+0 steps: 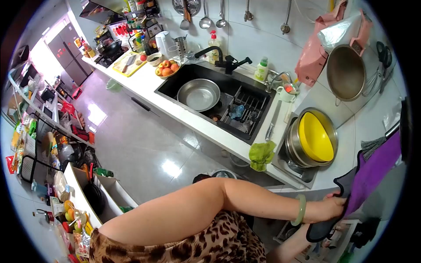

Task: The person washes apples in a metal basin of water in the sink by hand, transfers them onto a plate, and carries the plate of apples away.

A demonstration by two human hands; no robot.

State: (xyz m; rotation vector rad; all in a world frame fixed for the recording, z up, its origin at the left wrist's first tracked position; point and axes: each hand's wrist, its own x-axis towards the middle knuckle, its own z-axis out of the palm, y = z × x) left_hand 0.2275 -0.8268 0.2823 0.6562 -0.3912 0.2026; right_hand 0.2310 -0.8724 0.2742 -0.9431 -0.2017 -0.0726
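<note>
Head camera view, bent round by a fisheye lens, so the edges curve into black. At the lower right of the frame one hand [330,207] pinches the edge of a dark mat [326,225] with a purple cloth [372,173] lying against it; a pale green bangle [300,209] sits on that wrist. Which hand it is I cannot tell for sure, though the arm seems to run from the left shoulder. A second forearm shows at the bottom edge below it, its hand hidden behind the mat, so its grip cannot be told.

Above the mat, at the right of the frame, a yellow bowl [315,136] sits nested in steel bowls [291,147] on the counter [193,116]. A green rag [262,154] hangs over the counter edge. In the middle of the frame a steel basin [198,94] lies in the black sink [169,90]. A fruit bowl [167,68] stands to the upper left of the sink.

Bottles near the tap carry labels, but they are too small to read. Packets on the shelves at the left of the frame blur together.
</note>
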